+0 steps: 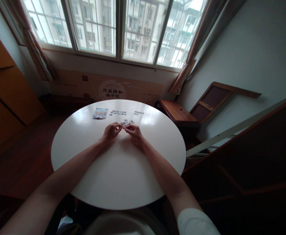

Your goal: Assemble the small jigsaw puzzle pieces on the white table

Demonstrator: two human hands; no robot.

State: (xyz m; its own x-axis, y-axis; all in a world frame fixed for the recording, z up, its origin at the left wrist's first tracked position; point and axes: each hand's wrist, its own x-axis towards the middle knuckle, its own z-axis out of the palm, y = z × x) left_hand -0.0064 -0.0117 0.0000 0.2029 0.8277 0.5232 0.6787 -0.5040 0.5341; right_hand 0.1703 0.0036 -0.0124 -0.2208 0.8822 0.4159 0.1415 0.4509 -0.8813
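My left hand and my right hand rest close together on the round white table. The fingers of both are curled and pinched at a small cluster of jigsaw pieces just beyond the fingertips. What each pinch holds is too small to make out. More loose puzzle pieces lie in a row farther back, with another small group of pieces to their right. A small printed picture card lies at the far left of the pieces.
A wooden bench and a leaning wooden frame stand to the right of the table. A cardboard panel with printed characters leans under the window. A wooden cabinet stands at the left. A dark wooden rail runs at the right.
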